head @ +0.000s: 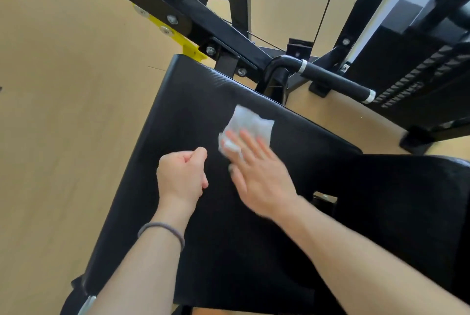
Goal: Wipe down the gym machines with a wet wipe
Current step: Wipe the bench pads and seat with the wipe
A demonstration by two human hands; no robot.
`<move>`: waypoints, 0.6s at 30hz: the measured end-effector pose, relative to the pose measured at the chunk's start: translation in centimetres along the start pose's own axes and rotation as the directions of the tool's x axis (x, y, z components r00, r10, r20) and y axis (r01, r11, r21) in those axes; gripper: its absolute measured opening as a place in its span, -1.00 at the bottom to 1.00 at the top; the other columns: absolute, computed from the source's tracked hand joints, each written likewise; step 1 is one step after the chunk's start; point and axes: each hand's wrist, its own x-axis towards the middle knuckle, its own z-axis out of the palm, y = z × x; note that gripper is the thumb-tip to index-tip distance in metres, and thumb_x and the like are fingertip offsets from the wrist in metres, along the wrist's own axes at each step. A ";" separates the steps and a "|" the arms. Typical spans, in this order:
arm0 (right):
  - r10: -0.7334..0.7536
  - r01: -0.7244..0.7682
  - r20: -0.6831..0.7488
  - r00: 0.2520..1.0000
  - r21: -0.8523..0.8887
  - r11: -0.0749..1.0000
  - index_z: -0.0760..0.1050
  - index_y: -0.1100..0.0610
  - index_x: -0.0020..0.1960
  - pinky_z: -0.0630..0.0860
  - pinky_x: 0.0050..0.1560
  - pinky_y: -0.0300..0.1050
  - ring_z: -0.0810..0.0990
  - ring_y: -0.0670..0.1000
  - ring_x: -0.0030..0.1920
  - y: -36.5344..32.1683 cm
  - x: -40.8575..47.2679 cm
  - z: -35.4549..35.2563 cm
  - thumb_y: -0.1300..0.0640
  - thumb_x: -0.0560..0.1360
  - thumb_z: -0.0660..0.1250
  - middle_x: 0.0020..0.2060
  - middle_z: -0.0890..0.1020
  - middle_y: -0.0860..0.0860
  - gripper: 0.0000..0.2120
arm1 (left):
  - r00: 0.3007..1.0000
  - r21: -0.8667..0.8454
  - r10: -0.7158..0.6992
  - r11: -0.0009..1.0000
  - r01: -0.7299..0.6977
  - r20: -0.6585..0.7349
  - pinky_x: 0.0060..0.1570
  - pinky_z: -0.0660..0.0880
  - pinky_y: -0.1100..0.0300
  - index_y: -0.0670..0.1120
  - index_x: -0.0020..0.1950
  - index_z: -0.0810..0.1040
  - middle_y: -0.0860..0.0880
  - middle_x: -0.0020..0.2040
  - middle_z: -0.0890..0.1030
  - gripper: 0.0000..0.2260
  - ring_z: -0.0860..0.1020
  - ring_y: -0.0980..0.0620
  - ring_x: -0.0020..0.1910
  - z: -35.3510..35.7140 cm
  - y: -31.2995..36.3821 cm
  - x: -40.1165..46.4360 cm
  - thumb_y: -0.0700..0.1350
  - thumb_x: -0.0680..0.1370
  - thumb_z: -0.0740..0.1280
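Observation:
A crumpled white wet wipe (248, 121) lies on the black padded seat (183, 101) of a gym machine. My right hand (256, 175) presses flat on the wipe with straight fingers, covering its near part. My left hand (181, 177) hovers over the pad just left of it, fingers curled into a loose fist that holds nothing. A dark band circles my left wrist.
A second black pad (396, 203) lies to the right. Behind the seat run the black steel frame (178, 7), a yellow bracket (188, 46), a black handle bar (335, 81) and a weight stack (417, 81). Tan wooden floor (63, 111) spreads to the left.

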 end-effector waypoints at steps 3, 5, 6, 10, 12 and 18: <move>0.045 -0.045 0.002 0.999 0.023 0.999 0.00 -0.01 0.67 -0.16 0.63 0.09 -0.22 0.00 0.64 1.8 7.7 -3.9 -0.06 0.72 -0.13 0.66 -0.07 -0.08 -0.47 | 0.996 -0.141 -0.066 0.988 0.056 -0.067 -0.43 0.34 0.15 -0.08 -0.62 0.35 -0.05 -0.60 0.37 -0.53 0.33 0.07 -0.59 2.1 3.0 1.9 -0.14 0.52 0.29; -0.041 0.039 0.035 0.999 0.065 0.997 0.07 0.00 0.66 -0.22 0.63 0.08 -0.21 0.01 0.65 1.1 11.2 -5.4 -0.06 0.72 -0.15 0.66 -0.05 -0.07 -0.48 | 0.973 -0.274 -0.228 0.939 0.207 -0.047 -0.46 0.29 0.15 -0.08 -0.54 0.38 -0.02 -0.60 0.36 -0.59 0.30 0.06 -0.57 3.3 3.8 2.9 -0.12 0.53 0.30; -0.053 0.049 0.036 0.998 0.095 0.994 0.12 0.00 0.65 -0.20 0.63 0.07 -0.16 0.02 0.65 0.8 12.5 -5.8 -0.05 0.72 -0.16 0.66 -0.02 -0.06 -0.49 | 0.953 -0.284 -0.302 0.915 0.286 -0.013 -0.47 0.27 0.15 -0.09 -0.49 0.42 0.00 -0.60 0.37 -0.62 0.29 0.05 -0.58 3.8 4.0 3.2 -0.10 0.54 0.31; 0.148 -0.125 -0.067 0.987 0.264 0.956 0.29 0.03 0.56 0.31 0.41 0.06 0.41 0.12 0.41 2.1 12.6 -6.1 -0.05 0.69 -0.10 0.47 0.42 0.06 -0.50 | 0.910 -0.192 -0.415 0.891 0.411 0.025 -0.53 0.24 0.21 -0.11 -0.38 0.44 0.01 -0.58 0.37 -0.74 0.25 0.07 -0.62 4.7 4.3 4.2 -0.09 0.51 0.32; 0.326 -0.287 -0.087 0.941 0.303 0.909 0.37 0.04 0.41 0.45 0.19 0.09 0.55 0.13 0.20 4.3 9.6 -5.7 -0.03 0.70 -0.05 0.24 0.58 0.07 -0.61 | 0.906 -0.179 -0.423 0.891 0.418 0.012 -0.55 0.23 0.22 -0.10 -0.39 0.38 0.01 -0.58 0.36 -0.73 0.24 0.07 -0.62 4.9 4.5 4.4 -0.13 0.50 0.31; 0.740 -0.728 0.061 0.670 0.251 0.638 0.46 0.13 0.08 0.49 0.17 0.23 0.60 0.25 0.04 10.9 0.4 -6.5 0.05 0.72 -0.11 -0.02 0.60 0.12 -0.62 | 0.908 -0.137 -0.419 0.900 0.413 -0.015 -0.54 0.23 0.21 -0.13 -0.44 0.34 -0.02 -0.57 0.36 -0.68 0.24 0.05 -0.61 5.3 5.0 4.3 -0.18 0.50 0.31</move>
